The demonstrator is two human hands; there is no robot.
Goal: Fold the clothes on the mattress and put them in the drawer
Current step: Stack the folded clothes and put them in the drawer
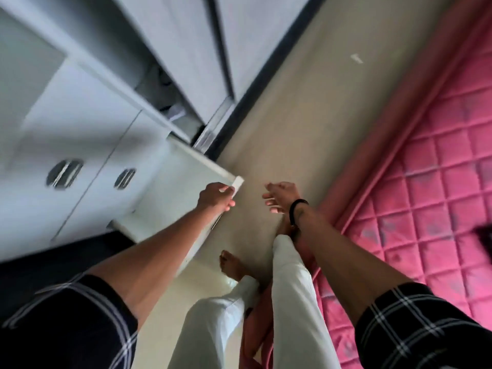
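A white drawer (183, 179) juts out from the bottom of the white wardrobe (87, 123) on the left. My left hand (215, 197) grips the top edge of the drawer front near its corner, fingers curled over it. My right hand (279, 197) hovers just right of that corner with fingers spread and relaxed, holding nothing; a black band circles its wrist. The pink quilted mattress (431, 182) lies on the floor at the right. A dark piece of cloth (483, 235) shows at the right edge on the mattress. The view is blurred.
A strip of beige floor (306, 102) runs between the wardrobe and the mattress. My legs in white trousers and a bare foot (231, 265) stand on it beside the mattress edge. Two recessed handles (64, 173) sit on the wardrobe's lower doors.
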